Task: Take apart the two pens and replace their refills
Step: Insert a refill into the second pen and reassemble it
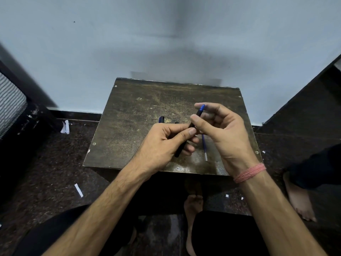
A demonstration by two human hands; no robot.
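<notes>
Left hand and right hand raised together, fingers pinched closed, forearms converging.

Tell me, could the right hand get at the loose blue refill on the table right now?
Probably not yet. The refill lies bare on the table, just under the right hand, but both that hand and the left hand are pinching the dark pen; it must let go first.

Take the small wooden table as your landmark. Its far half and left side lie bare for your hands to pass. On its near right a loose blue refill lies in the way; dark pen parts sit mid-table.
</notes>
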